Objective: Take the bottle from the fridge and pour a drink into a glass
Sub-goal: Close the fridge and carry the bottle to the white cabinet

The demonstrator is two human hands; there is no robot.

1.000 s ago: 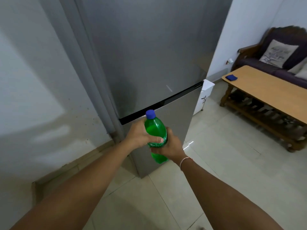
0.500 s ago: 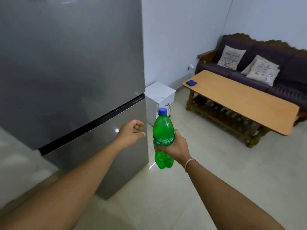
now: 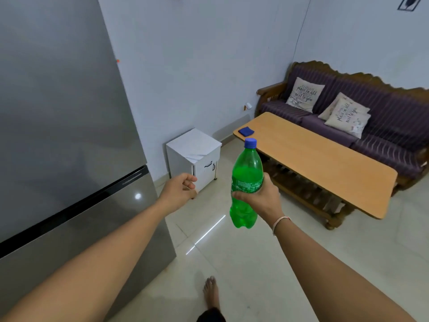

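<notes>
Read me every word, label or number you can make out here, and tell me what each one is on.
"place in all ... next to you", partly legible, on the left cushion on the sofa.
"place in all", further lines blurred, on the front right cushion.
White print on the green bottle's label, held by the right hand: too small to read.
Fridge: no readable text.

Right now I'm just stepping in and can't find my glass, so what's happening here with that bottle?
A person stands by the closed fridge, holding a green bottle upright in the right hand, fingers wrapped around its label. Its blue cap is on. The left hand hangs free, loosely curled, holding nothing. No glass is in view; the wooden table ahead carries only a small blue cloth. Nothing has been poured yet.
</notes>
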